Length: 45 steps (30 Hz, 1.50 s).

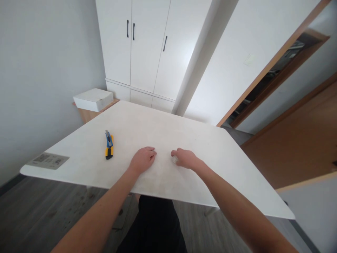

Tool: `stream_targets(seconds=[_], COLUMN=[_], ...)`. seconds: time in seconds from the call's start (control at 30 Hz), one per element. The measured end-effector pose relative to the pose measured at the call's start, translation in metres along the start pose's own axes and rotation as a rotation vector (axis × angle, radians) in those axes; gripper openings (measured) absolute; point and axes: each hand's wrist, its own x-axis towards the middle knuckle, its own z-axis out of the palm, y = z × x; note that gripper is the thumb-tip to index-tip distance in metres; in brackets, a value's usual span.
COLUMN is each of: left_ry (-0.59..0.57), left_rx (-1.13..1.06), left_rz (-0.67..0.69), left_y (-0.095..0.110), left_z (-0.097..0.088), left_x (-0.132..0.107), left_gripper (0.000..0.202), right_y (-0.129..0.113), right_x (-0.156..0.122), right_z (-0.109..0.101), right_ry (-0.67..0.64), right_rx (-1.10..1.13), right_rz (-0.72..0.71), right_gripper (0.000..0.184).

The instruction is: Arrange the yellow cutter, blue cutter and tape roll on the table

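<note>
My right hand (184,158) rests near the middle of the white table (168,123), its fingers closed around a small whitish, rounded thing (174,159). Most of that thing is hidden by the fingers, so its kind is unclear. To the left, my left hand (143,160) lies on the tabletop with its fingers curled together. Whatever may be under those fingers does not show. Further left on the table is a blue and yellow utility knife (108,144) with a black end, apart from both hands; it may be two knives lying together.
A printed label (48,160) is stuck at the table's left front corner. Beyond the far left edge, a white box (93,99) sits on a low wooden stand. White cupboards (147,49) stand behind the table, and a brown wooden door (295,140) is at the right.
</note>
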Motion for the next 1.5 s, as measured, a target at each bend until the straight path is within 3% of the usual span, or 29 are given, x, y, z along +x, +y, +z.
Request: stream_targets(seconds=[0.23,0.4,0.47,0.6,0.73,0.83,1.0,1.13,1.23,1.37,1.5], left_ry=[-0.01,-0.029,-0.038,-0.045,-0.038,-0.046,-0.043,-0.037,-0.039,-0.038,-0.039], left_rx=[0.034,0.054,0.061,0.06,0.052,0.058,0.075,0.063,0.055,0.062,0.072], left_rz=[-0.004,-0.02,-0.022,-0.022,-0.031,-0.03,-0.011,-0.015,-0.018,-0.019,-0.009], left_y=[-0.001,0.001,0.002,0.001,0.001,0.002,0.002,-0.002,-0.004,-0.003,-0.003], left_z=[0.0,-0.004,-0.004,-0.004,-0.004,-0.005,-0.005,-0.002,0.0,0.0,0.0], left_x=[0.0,0.0,0.0,-0.001,-0.001,0.0,0.0,0.0,0.0,0.0,0.0], left_gripper=[0.033,0.034,0.034,0.036,0.036,0.036,0.038,0.038,0.037,0.037,0.039], right_y=[-0.017,0.002,0.018,0.048,0.059,0.053,0.019,-0.01,-0.022,-0.023,0.001], right_x=[-0.003,-0.013,-0.024,-0.048,-0.06,-0.059,-0.038,-0.013,-0.002,0.0,-0.007], right_z=[0.005,0.001,0.004,0.017,0.023,0.018,0.002,-0.001,0.002,0.007,0.009], right_ry=[-0.003,-0.131,-0.195,-0.218,-0.204,-0.16,0.057,0.012,-0.015,0.004,-0.009], right_rx=[0.01,0.149,0.188,0.265,0.293,0.264,0.269,0.155,0.06,0.03,0.04], right_rz=[-0.082,0.06,0.166,0.298,0.325,0.306,0.051,-0.029,-0.042,-0.061,-0.02], right_gripper=[0.045,0.09,0.098,0.093,0.089,0.08,0.074,0.074,0.061,0.044,0.046])
